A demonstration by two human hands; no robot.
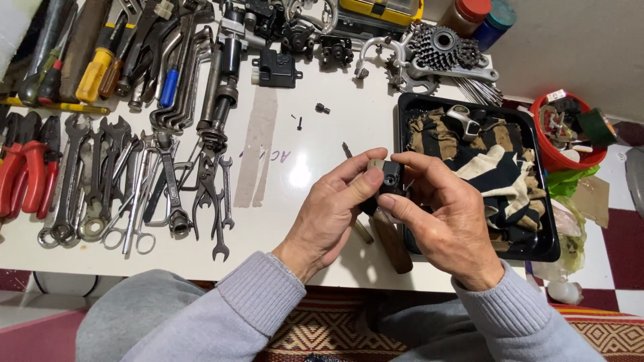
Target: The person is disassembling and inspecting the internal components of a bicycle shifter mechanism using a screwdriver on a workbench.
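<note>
White table (322,134) w/ wrenches (134,181): left hand (332,214) & right hand (449,221) fingers pinch small black part (390,177) btwn them, steadying it for close handling.

A single head-worn camera looks steeply down and forward from close above the white surface (322,80), with the person's own grey sleeves (261,295) entering from the bottom edge.

- A bicycle repair workshop; a white bench (349,121) carries rows of spanners (100,174), red-handled pliers (27,171) and screwdrivers (94,64)
- A sprocket cassette (439,47), spokes (479,90) and a tray of rags (483,167) lie alongside
</note>
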